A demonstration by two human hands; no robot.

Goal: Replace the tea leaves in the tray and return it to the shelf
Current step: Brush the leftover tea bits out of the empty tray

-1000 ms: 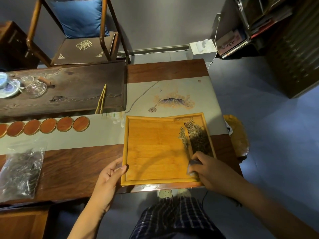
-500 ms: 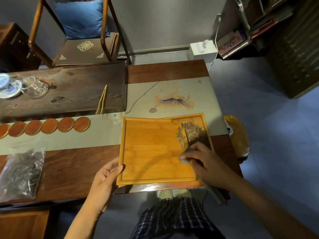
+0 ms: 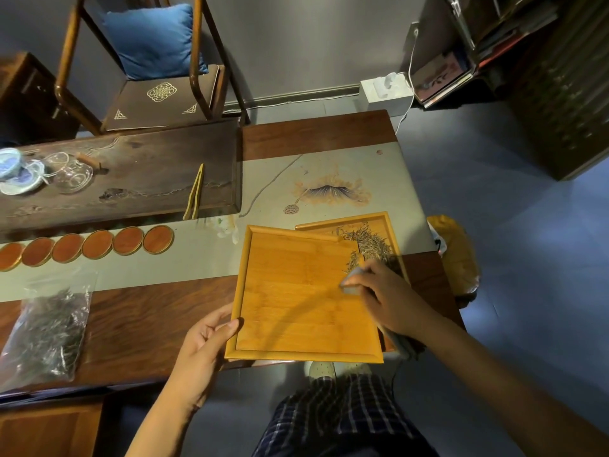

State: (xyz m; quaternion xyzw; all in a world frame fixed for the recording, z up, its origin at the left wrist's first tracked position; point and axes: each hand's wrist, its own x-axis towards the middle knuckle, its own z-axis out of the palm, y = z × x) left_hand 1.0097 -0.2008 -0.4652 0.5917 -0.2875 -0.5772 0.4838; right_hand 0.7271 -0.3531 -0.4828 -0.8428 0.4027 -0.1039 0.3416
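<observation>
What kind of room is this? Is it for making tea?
Probably a tea room at home or in a shop. There's a dark wooden tea board with glass cups, a row of round coasters, and loose tea leaves on a bamboo tray.

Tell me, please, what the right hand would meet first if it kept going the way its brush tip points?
Most likely the pile of tea leaves, just beyond the brush in the right hand; behind them is the second tray's rim.
</observation>
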